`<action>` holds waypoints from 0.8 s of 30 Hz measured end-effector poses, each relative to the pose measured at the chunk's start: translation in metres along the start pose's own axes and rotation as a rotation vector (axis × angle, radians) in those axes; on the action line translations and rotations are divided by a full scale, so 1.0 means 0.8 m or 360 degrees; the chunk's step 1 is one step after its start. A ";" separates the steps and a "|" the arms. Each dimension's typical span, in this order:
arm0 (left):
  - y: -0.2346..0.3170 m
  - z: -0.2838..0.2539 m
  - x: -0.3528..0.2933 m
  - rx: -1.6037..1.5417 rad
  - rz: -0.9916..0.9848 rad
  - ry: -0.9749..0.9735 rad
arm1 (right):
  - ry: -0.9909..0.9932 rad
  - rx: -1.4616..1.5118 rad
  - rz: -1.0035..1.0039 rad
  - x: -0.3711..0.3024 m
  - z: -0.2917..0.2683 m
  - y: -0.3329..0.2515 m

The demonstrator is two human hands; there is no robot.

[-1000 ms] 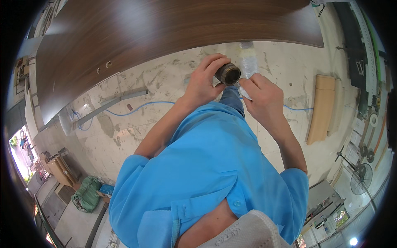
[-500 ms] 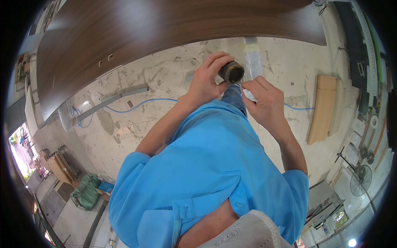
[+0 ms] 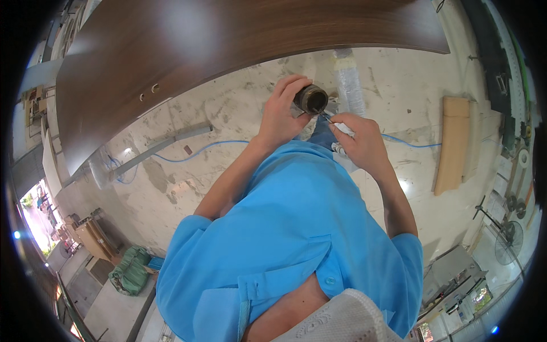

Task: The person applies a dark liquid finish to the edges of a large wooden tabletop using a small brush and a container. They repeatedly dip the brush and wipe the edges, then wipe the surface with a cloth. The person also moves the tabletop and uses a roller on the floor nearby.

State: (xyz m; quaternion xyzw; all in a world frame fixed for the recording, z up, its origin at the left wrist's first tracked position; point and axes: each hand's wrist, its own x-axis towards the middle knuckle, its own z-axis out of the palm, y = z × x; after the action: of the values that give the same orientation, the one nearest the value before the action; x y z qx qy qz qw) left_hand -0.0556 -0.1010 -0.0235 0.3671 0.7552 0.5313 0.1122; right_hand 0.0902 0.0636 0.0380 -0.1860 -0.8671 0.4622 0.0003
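Jar [image 3: 311, 99], dark and open-mouthed, is clamped in our left hand [image 3: 277, 114], nearer than the brown wooden panel [image 3: 256, 27]. Our right hand [image 3: 361, 137] pinches a slim tool [image 3: 325, 116] at the jar's mouth. We judge the work under way; the shadowed inside hides what is done or left.

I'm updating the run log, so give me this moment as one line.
Left hand: holds dark cylindrical open container | right hand: holds thin metallic tool at container's rim | ahead: brown wood-grain panel

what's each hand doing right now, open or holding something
Left hand: closed around a dark open-topped jar.
Right hand: closed, holding a thin metal tool and something white.
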 end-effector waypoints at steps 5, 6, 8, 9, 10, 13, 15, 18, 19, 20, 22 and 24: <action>-0.013 0.003 -0.002 -0.0109 -0.0140 0.0019 | 0.0072 0.0550 0.0312 0.005 0.012 0.004; -0.016 0.004 -0.002 -0.0192 -0.0222 0.0015 | 0.0133 0.0636 0.0293 0.008 0.013 0.006; -0.023 0.005 -0.003 -0.0422 -0.0381 0.0023 | 0.0310 0.0576 0.0342 0.019 0.018 0.013; -0.025 0.006 -0.005 -0.0476 -0.0416 0.0035 | 0.0403 0.0575 0.0346 0.025 0.020 0.018; -0.027 0.005 -0.006 -0.0550 -0.0447 0.0040 | 0.0549 0.0465 0.0210 0.036 0.024 0.024; -0.030 -0.002 -0.015 -0.0687 -0.0487 0.0096 | 0.0833 0.0254 -0.0077 0.073 0.041 0.043; -0.029 -0.010 -0.022 -0.0704 -0.0486 0.0138 | 0.0824 0.0214 -0.0079 0.095 0.055 0.053; -0.027 -0.027 -0.032 -0.0637 -0.0481 0.0184 | 0.0704 0.0182 -0.0045 0.119 0.078 0.053; -0.025 -0.033 -0.035 -0.0611 -0.0492 0.0184 | 0.0710 0.0149 -0.0116 0.125 0.083 0.051; -0.024 -0.037 -0.038 -0.0588 -0.0508 0.0185 | 0.0687 0.0111 -0.0138 0.128 0.086 0.048; -0.021 -0.044 -0.043 -0.0583 -0.0483 0.0228 | 0.0567 0.0133 0.0000 0.132 0.089 0.042; -0.019 -0.048 -0.046 -0.0574 -0.0461 0.0255 | 0.0379 0.0245 0.0313 0.134 0.089 0.037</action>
State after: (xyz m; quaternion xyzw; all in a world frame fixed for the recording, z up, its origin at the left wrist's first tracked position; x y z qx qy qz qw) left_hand -0.0577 -0.1558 -0.0296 0.1859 0.6994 0.6633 0.1906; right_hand -0.0120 0.0559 -0.0450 -0.3229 -0.8006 0.4996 0.0722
